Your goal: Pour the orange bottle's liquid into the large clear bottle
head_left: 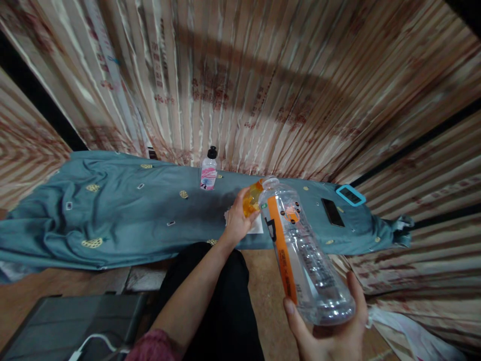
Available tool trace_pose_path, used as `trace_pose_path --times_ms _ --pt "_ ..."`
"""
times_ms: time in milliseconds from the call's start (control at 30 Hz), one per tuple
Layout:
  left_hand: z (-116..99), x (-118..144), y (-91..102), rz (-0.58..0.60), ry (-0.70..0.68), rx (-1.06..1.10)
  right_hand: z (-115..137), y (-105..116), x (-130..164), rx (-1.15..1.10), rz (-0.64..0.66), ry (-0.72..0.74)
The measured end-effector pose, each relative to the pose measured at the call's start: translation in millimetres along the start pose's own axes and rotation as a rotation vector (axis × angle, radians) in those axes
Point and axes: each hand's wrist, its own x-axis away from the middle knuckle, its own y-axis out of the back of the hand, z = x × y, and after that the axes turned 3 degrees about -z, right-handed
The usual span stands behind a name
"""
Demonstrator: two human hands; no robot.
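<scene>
My right hand [330, 331] grips a large clear plastic bottle [315, 250] with an orange label by its base. The bottle is tilted, its neck pointing away and to the left. My left hand [237, 218] is closed around a small amber see-through container [252, 198], held beside the bottle's mouth; whether the two touch I cannot tell. Fingers hide part of the amber container, so its exact kind is unclear. Under my left hand lies a piece of white paper [257, 226], partly covered.
A teal cloth with pineapple prints [124, 215] covers the table. Near its back edge stands a small black-capped bottle [209, 170]. At right lie a dark phone [332, 212] and a blue-framed device [350, 195]. Striped curtains [240, 90] hang behind. A grey case [71, 321] sits lower left.
</scene>
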Motion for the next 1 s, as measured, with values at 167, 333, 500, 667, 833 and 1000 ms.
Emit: trace_pose_path --times_ms 167,333,500,667,833,1000 --pt "0.0 -0.8 -0.2 0.001 -0.006 0.004 0.7 0.1 -1.8 0.025 -0.014 0.034" --pt "0.8 -1.1 -0.8 -0.011 -0.001 -0.009 0.1 0.5 -1.7 0.036 0.010 0.042" --pt "0.1 -1.1 -0.7 -0.007 -0.001 0.002 0.2 -0.5 -1.7 0.001 -0.002 0.047" --pt "-0.7 -0.6 -0.3 -0.005 0.004 0.009 -2.8 -0.6 -2.2 -0.051 0.006 0.021" --pt "0.6 -0.7 -0.7 -0.002 0.000 0.019 -5.7 1.9 -2.5 0.017 0.023 0.078" --pt "-0.3 -0.9 -0.1 -0.009 -0.010 0.037 -5.1 2.4 -1.8 0.012 0.034 0.038"
